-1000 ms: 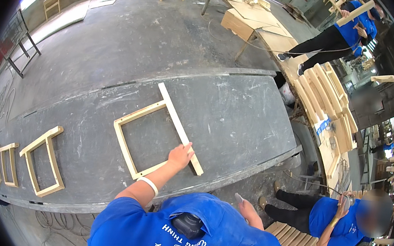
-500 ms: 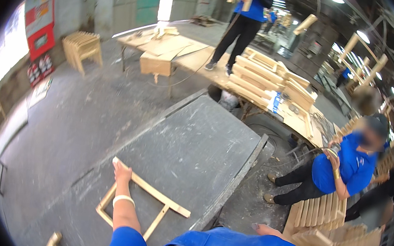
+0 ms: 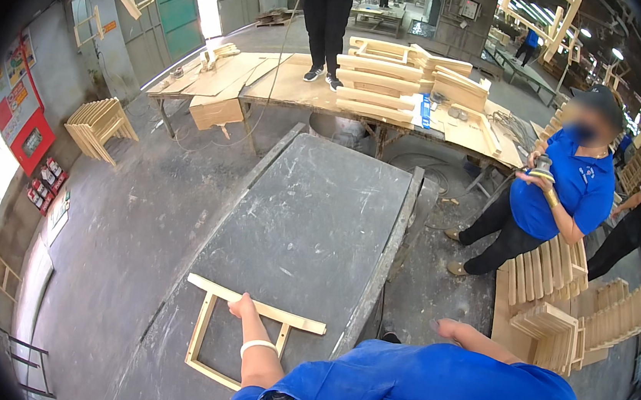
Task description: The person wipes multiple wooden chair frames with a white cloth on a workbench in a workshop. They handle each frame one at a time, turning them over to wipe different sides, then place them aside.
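Left hand: I see it laid over the long top rail of the wooden frame, fingers curled on the rail, pinning it flat on the grey bench.

Right hand: at 3 o'clock from the frame, off the bench edge; holding nothing, I cannot tell if it is open or closed.

Frame: near end of bench, 7 o'clock corner, lying flat.

Surroundings: stacked slats at 3 o'clock; co-worker in blue at 2 o'clock with a small tool; long workbench with frame parts at 12 o'clock.
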